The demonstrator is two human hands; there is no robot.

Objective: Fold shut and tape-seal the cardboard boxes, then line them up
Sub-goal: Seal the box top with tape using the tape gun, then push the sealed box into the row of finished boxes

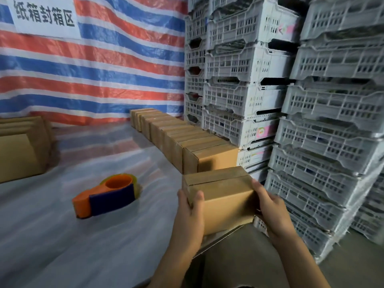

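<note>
I hold a small closed cardboard box (224,196) between both hands, near the table's right edge. My left hand (190,213) grips its left side, thumb on the front face. My right hand (270,206) grips its right end. Just beyond it runs a row of several closed boxes (187,140), set side by side and reaching back toward the striped tarp. The held box sits a little in front of the nearest box in that row. An orange and blue tape dispenser (108,196) lies on the table to the left.
A stack of flat cardboard (22,146) stands at the far left. White plastic crates (311,100) are piled high along the right, close to the row. A plastic sheet (62,235) covers the table. The table's corner edge (220,238) is below the box.
</note>
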